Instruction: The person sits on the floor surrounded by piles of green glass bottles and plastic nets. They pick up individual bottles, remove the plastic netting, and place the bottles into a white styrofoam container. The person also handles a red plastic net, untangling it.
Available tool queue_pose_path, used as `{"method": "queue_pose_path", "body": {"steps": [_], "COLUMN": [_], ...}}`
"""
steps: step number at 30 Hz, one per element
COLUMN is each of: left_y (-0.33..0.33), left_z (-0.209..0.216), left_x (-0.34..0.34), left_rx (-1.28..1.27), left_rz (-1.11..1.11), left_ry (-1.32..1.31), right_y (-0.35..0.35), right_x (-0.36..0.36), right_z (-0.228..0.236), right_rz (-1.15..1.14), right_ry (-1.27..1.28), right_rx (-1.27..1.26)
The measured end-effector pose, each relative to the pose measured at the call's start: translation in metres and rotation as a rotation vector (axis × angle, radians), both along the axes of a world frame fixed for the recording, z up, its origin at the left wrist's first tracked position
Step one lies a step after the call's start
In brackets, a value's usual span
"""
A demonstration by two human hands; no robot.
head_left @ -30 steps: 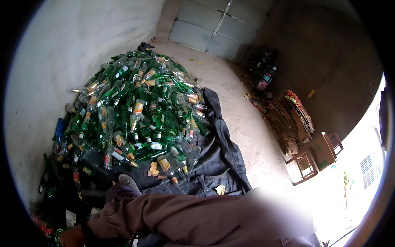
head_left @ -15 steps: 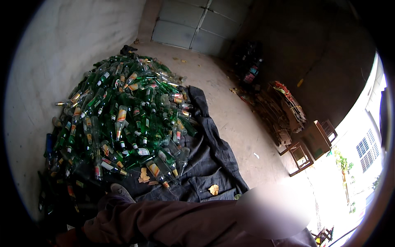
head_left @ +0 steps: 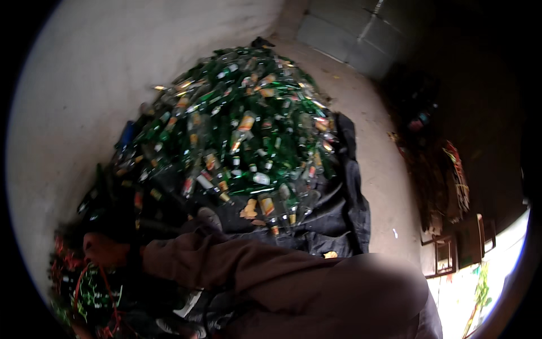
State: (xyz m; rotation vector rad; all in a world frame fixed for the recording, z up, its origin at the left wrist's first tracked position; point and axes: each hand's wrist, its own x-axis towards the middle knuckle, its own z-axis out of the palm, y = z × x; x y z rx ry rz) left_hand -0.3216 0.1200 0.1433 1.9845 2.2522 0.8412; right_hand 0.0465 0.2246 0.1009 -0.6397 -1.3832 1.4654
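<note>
My right arm (head_left: pixel 226 260), in a brown sleeve, reaches across the lower picture to the left. At its end my right hand (head_left: pixel 107 251) is closed, with a dark band at the wrist, and a thin red cord (head_left: pixel 107 288) loops down from it. Below hangs a dark bundle with tangled green-and-white strands (head_left: pixel 93 296); red material (head_left: pixel 65 257) shows beside the fist. What the bundle contains is too dark to tell. Skin that looks like part of my left hand (head_left: pixel 82 329) appears at the lower left rim; its fingers are hidden. A large heap of glass bottles (head_left: pixel 248 130), mostly green, rises ahead.
The heap lies on a black sheet (head_left: pixel 353 209) beside a pale wall (head_left: pixel 101 101). A shoe (head_left: pixel 210 219) stands by the nearest bottles. Flattened cardboard (head_left: pixel 435 198) and a wooden frame (head_left: pixel 443 254) are at the right. A grey metal door (head_left: pixel 333 37) stands at the back.
The view has turned and dipped to the left, so the heap sits farther right. My right hand, dim at the lower left rim before, now shows clearly with the red cord and bundle.
</note>
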Motion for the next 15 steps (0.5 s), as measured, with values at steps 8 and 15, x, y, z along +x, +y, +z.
{"method": "queue_pose_path", "body": {"steps": [8,15], "left_y": [0.004,-0.012], "left_z": [0.044,0.057], "left_x": [0.183,0.22], "left_rx": [0.297,0.194], "left_rz": [-0.245,-0.401], "left_ry": [-0.202,-0.258], "right_y": [-0.063,-0.072], "right_x": [0.026,0.026], "right_z": [0.021,0.055], "right_rz": [-0.147,-0.245], "right_ry": [-0.695,-0.283], "right_rx": [0.448,0.518]}}
